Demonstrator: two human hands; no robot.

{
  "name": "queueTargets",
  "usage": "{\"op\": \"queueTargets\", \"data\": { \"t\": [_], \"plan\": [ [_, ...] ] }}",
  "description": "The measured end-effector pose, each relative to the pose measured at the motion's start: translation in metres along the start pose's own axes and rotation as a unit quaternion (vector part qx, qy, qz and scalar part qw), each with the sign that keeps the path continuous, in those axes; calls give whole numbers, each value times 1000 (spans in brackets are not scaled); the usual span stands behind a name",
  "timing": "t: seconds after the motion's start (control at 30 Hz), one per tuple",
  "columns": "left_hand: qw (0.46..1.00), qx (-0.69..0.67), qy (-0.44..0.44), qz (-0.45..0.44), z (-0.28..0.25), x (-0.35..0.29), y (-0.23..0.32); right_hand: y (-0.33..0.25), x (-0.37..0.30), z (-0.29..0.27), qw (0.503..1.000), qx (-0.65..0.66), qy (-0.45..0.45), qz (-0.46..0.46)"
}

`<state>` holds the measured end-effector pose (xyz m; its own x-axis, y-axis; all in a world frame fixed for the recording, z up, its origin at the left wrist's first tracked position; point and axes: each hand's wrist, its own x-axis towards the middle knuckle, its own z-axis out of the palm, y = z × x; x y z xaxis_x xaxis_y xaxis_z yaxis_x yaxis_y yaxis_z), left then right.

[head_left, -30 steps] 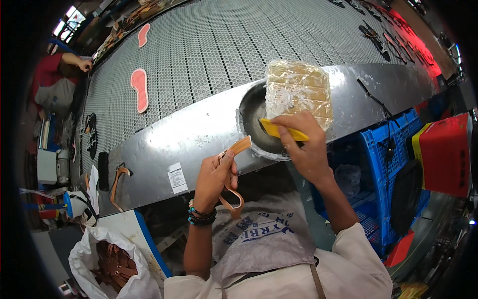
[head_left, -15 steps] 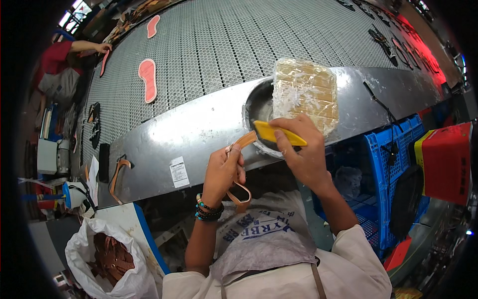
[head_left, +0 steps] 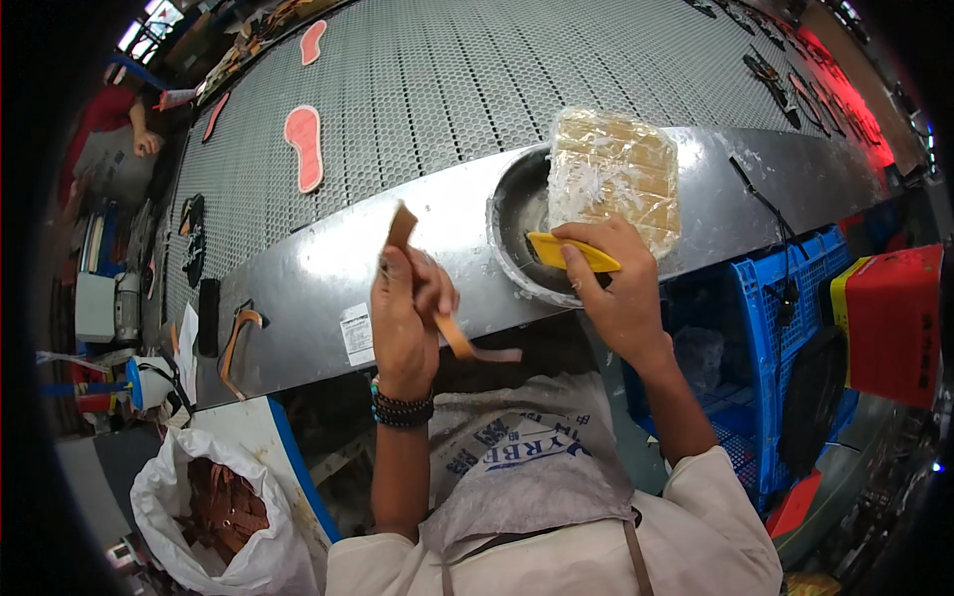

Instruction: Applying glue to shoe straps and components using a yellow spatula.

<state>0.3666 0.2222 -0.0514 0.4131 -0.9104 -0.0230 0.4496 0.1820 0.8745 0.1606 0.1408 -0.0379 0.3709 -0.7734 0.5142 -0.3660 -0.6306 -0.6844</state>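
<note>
A tan leather strap (head_left: 401, 226) is gripped in my left hand (head_left: 407, 323), one end standing up above the fingers and the other curling out to the right below. My right hand (head_left: 628, 293) pinches a flat yellow brush (head_left: 574, 252). Its tip points left, over the dark round bowl (head_left: 500, 243) set at the metal ledge. White residue coats the bowl's rim. A tape-wrapped tan board (head_left: 616, 179) covers the bowl's right side, just beyond my right hand.
Past the steel ledge (head_left: 288, 288) runs a mesh conveyor (head_left: 427, 89) carrying pink insoles (head_left: 306, 149). Another strap (head_left: 237, 343) and a paper label (head_left: 357, 336) lie on the ledge. A white sack (head_left: 164, 507), a blue crate (head_left: 755, 348) and a co-worker (head_left: 109, 139) flank me.
My left hand has moved left and up with the strap, away from the brush. The brush has shifted slightly right, over the bowl. The insoles slid slightly; the co-worker's hand left one.
</note>
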Motion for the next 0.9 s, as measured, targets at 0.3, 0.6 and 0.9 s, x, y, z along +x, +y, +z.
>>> {"op": "queueTargets", "data": {
  "t": [0.3,0.6,0.9],
  "plan": [
    [948,-103,-116,277,1,27,8,-15,-1,-10,996,45,59,56],
    [920,24,-79,383,1,8,-26,-24,-3,-2,993,72,73,64],
    [932,-191,303,62,-5,45,-16,-28,-10,4,985,125,92,81]
  ]
}}
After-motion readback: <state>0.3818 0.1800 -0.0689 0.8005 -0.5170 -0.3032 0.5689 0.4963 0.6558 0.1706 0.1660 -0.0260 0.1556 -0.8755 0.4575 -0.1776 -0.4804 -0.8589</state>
